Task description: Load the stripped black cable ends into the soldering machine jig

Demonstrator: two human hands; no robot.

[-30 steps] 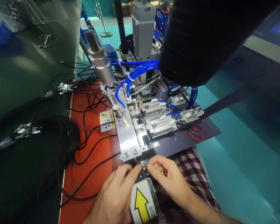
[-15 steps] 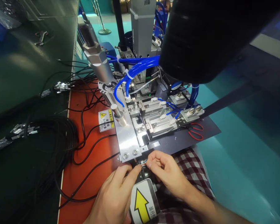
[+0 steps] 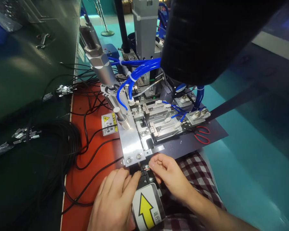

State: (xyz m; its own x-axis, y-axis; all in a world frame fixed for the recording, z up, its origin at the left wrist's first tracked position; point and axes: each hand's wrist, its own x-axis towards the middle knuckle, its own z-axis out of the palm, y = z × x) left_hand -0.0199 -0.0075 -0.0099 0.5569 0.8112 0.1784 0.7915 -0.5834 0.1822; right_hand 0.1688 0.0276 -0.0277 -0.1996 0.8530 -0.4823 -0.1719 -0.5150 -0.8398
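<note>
My left hand (image 3: 114, 200) rests on the orange mat at the machine's front edge, its fingers together and pressing a black cable end against a small black fixture (image 3: 144, 176). My right hand (image 3: 167, 175) pinches the thin coloured wires (image 3: 146, 167) that stick out of that cable, right under the metal plate (image 3: 131, 144). A white label with a yellow arrow (image 3: 146, 207) sits just below the fixture, between my two hands.
A pneumatic machine (image 3: 156, 118) with blue air hoses (image 3: 137, 72) and a silver cylinder (image 3: 100, 65) fills the middle. Coils of black cable (image 3: 60, 141) lie at the left. Red-handled scissors (image 3: 202, 134) lie at the right. A large black hood (image 3: 207, 35) hangs above.
Both hands have shifted slightly up and to the left toward the plate's edge. My right hand's fingertips now pinch the wire ends closer under the plate.
</note>
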